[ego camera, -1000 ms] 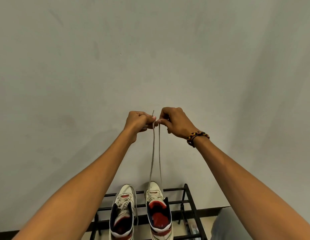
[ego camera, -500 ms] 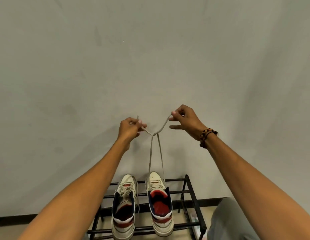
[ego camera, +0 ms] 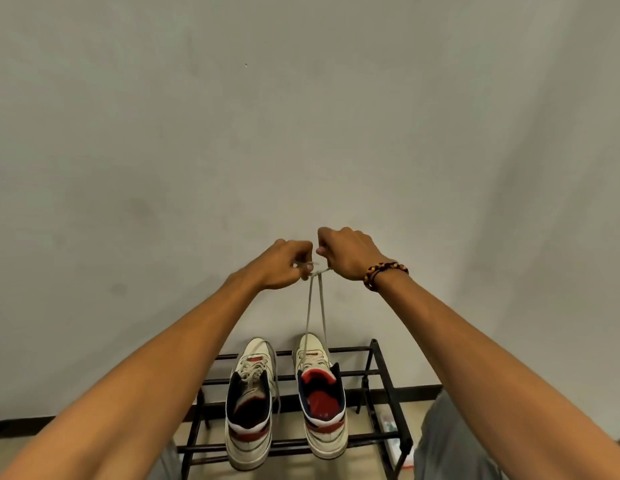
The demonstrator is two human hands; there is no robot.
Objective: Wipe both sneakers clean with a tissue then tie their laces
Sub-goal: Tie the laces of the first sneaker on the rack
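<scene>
Both arms reach forward and up in front of a plain grey-white wall (ego camera: 301, 116). The left hand (ego camera: 284, 263) has its fingers curled, pinching one end of the pale beige lace (ego camera: 315, 306) between thumb and fingertips; the right hand (ego camera: 346, 252), wearing a beaded black, red and yellow bracelet (ego camera: 384, 271) at the wrist, is also curled and grips the other end. The two hands are just beside each other, almost touching, and between them the lace ends cross in a small twist. From that crossing two strands run down, close together, to the right cream leather sneaker with red lining and navy collar (ego camera: 322, 396), pulled taut above its tongue.

That sneaker sits on a black metal bar shoe rack (ego camera: 381, 379), toe towards the wall and heel towards the camera. Just beside it on the same rack stands the left cream sneaker with dark lining and red heel stripe (ego camera: 249, 403), pointing the same way; its laces lie in loose loops over the tongue, and one strand hangs down its right side. Whether they are knotted cannot be told. A dark skirting strip (ego camera: 21, 426) runs along the base of the wall, and grey trouser cloth (ego camera: 450, 445) shows at the lower right
</scene>
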